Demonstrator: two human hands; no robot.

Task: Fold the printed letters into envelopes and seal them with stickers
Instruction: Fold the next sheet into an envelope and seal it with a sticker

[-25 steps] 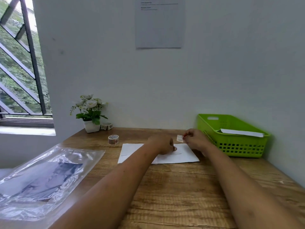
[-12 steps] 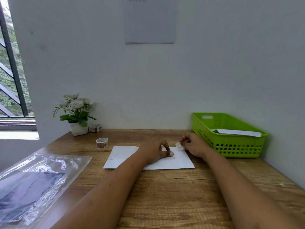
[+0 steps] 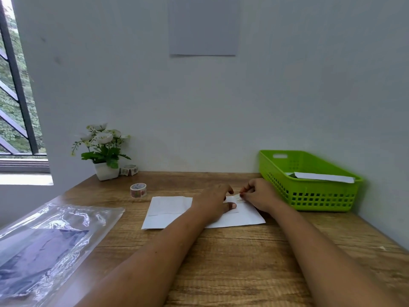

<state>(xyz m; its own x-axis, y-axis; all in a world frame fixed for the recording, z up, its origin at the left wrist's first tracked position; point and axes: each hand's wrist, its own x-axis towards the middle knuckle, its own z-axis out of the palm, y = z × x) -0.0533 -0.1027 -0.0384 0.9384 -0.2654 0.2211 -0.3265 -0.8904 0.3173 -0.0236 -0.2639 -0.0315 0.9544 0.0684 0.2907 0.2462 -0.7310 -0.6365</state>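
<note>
Fingers (image 3: pixel 247 189) of the right hand (image 3: pixel 260 197) pinch a sticker (image 3: pixel 238 198) over the envelope (image 3: pixel 170 209); the left hand (image 3: pixel 213 203) presses it down, fingers relaxed.

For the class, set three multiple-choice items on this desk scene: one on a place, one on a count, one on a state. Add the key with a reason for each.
1. Where does the green basket stand on the desk?
A. at the right end, near the wall
B. under the window
C. at the near edge

2. How many sticker rolls are on the desk?
A. one
B. two
C. four

3. What is the right hand doing?
A. lying flat
B. pinching a sticker over the envelope
C. lifting a roll

Key:
1 A, it sits in the right-hand corner.
2 B, one is beside the flower pot and one is nearer the envelope.
3 B, its fingertips grip the sticker.
</note>
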